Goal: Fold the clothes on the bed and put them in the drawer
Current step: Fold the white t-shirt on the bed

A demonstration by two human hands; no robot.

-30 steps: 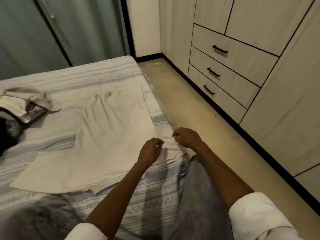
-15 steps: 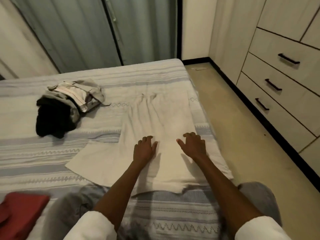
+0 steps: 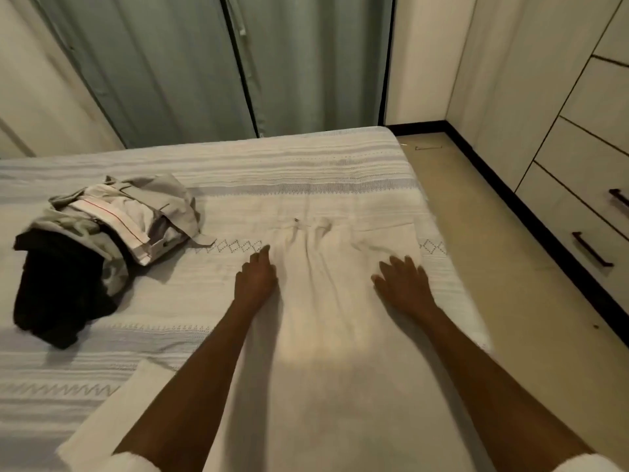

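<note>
**Both hands flat on a cream garment spread on the bed**

A cream garment (image 3: 326,335) lies spread out on the bed (image 3: 238,172), running from the near edge up toward a striped band of the bedcover. Its far end shows a small gathered seam with soft creases fanning out from it.

The left hand (image 3: 256,281) rests palm down at the garment's left edge, fingers (image 3: 260,258) straight and close together, pointing away from the person. The right hand (image 3: 405,284) lies flat on the garment's right part, near the bed's right side, its fingers spread and straight. Neither hand grips or pinches the cloth; both simply press on it. Both forearms are bare, with white sleeves (image 3: 132,463) at the bottom of the view.

To the left, well apart from the hands, a pile of clothes (image 3: 112,229) sits on the bed: grey and cream pieces with a thin red stripe, bunched on top of a black garment (image 3: 58,294) that spills toward the near side.

Green curtains (image 3: 190,63) hang behind the bed. On the right, across a strip of beige floor (image 3: 503,267), stands a pale wardrobe with drawers (image 3: 578,212) that have dark bar handles; all the drawers in view are closed.
</note>
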